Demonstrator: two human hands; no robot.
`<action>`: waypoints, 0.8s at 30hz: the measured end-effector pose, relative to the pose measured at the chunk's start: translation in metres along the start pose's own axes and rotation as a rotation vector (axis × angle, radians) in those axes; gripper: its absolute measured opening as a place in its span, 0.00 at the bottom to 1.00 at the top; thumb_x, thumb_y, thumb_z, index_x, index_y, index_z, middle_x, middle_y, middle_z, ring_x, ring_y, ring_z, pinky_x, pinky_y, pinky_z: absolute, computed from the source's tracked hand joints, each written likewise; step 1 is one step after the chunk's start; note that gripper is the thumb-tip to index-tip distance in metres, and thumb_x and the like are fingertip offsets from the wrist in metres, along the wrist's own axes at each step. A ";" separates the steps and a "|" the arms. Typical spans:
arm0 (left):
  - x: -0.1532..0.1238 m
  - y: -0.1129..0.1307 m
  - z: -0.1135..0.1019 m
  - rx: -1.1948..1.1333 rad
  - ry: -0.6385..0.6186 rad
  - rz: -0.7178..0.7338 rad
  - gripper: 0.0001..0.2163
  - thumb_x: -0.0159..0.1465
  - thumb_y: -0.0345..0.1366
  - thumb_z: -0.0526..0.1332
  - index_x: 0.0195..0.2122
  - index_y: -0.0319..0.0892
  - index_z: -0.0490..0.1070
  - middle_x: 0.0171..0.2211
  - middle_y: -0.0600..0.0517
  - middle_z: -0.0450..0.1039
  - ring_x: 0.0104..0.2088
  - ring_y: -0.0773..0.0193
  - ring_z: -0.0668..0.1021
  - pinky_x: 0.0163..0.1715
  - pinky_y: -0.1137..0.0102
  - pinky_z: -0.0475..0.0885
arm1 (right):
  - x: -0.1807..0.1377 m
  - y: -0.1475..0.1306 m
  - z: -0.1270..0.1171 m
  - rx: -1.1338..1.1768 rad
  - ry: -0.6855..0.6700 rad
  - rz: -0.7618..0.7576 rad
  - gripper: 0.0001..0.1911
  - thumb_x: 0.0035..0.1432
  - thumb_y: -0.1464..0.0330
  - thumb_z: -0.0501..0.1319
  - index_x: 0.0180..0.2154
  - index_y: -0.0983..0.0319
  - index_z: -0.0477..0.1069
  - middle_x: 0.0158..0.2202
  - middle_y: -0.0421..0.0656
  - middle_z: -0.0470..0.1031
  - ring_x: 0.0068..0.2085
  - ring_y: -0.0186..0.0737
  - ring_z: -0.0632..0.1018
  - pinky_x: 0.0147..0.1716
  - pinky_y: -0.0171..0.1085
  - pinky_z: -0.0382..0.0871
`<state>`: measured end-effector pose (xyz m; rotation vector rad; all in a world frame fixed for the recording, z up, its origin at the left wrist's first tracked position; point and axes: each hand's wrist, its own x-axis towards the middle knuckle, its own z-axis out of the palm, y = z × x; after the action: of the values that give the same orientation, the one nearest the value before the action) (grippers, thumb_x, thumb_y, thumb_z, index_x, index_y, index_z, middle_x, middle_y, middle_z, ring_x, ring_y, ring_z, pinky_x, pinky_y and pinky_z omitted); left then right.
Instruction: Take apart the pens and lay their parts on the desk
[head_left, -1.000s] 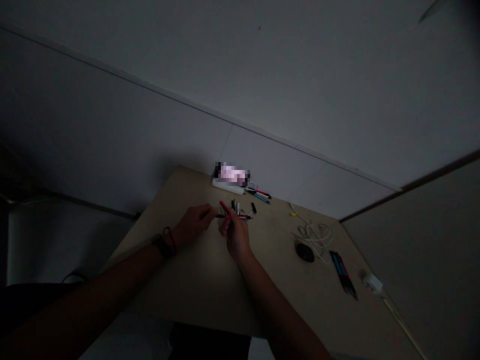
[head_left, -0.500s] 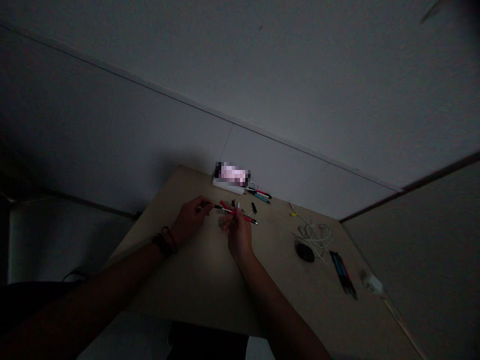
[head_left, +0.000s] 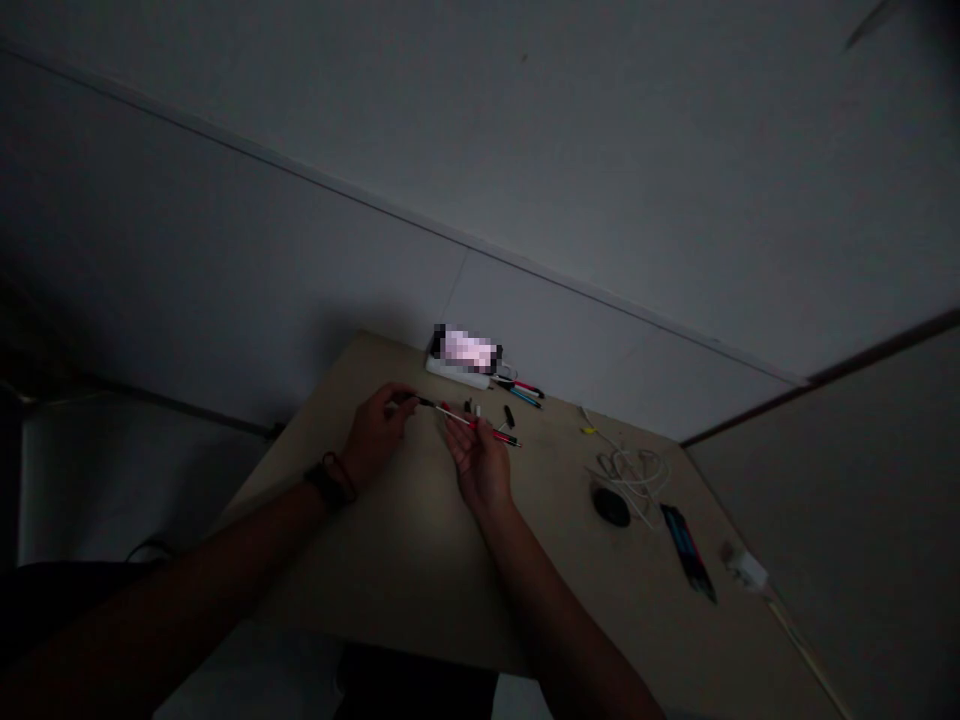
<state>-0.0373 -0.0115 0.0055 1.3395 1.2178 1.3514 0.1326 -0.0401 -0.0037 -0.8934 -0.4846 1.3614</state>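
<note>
In the dim light, my left hand [head_left: 379, 425] pinches the dark end piece [head_left: 424, 402] of a pen. A thin white shaft [head_left: 454, 414], which looks like a refill, runs from there toward my right hand [head_left: 484, 468]. The red pen barrel [head_left: 507, 438] lies across the fingers of that hand, gripped near the thumb, its black and silver end pointing right. Whether the dark piece is joined to the white shaft is too dark to tell. Small black and white pen parts [head_left: 509, 416] lie on the table just beyond the right hand.
A lit phone [head_left: 466, 350] leans on a white block [head_left: 457, 376] by the wall. Pens [head_left: 525, 392] lie beside it. To the right are a black mouse [head_left: 611, 506], a coiled white cable [head_left: 634, 470], a bundle of pens [head_left: 686, 550] and a white plug [head_left: 746, 570].
My right hand's fingers have opened out somewhat under the pen, showing more of the palm. The left hand has risen slightly, and more of the white shaft shows.
</note>
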 end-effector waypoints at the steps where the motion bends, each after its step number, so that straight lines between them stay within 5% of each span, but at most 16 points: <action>1: 0.001 -0.001 0.000 -0.026 0.008 -0.007 0.14 0.63 0.44 0.62 0.44 0.40 0.73 0.34 0.51 0.74 0.21 0.72 0.71 0.20 0.75 0.67 | 0.001 -0.001 0.000 0.009 0.001 -0.005 0.08 0.64 0.64 0.64 0.37 0.63 0.77 0.40 0.48 0.85 0.40 0.41 0.85 0.43 0.40 0.80; 13: 0.006 -0.001 -0.005 -0.044 0.067 -0.056 0.20 0.64 0.49 0.61 0.47 0.37 0.76 0.38 0.45 0.80 0.17 0.73 0.71 0.17 0.75 0.67 | 0.004 -0.002 -0.003 0.030 0.060 -0.090 0.09 0.63 0.63 0.64 0.37 0.63 0.76 0.37 0.48 0.85 0.41 0.44 0.85 0.49 0.46 0.78; 24: 0.006 -0.003 -0.004 0.011 0.064 -0.053 0.20 0.65 0.49 0.59 0.49 0.38 0.76 0.38 0.45 0.81 0.18 0.71 0.71 0.18 0.74 0.68 | 0.007 0.001 -0.004 -0.018 0.088 -0.099 0.09 0.61 0.63 0.65 0.36 0.63 0.75 0.35 0.46 0.84 0.37 0.40 0.85 0.42 0.40 0.80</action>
<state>-0.0422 -0.0059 0.0041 1.2712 1.2966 1.3612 0.1366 -0.0346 -0.0080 -0.9277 -0.4679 1.2240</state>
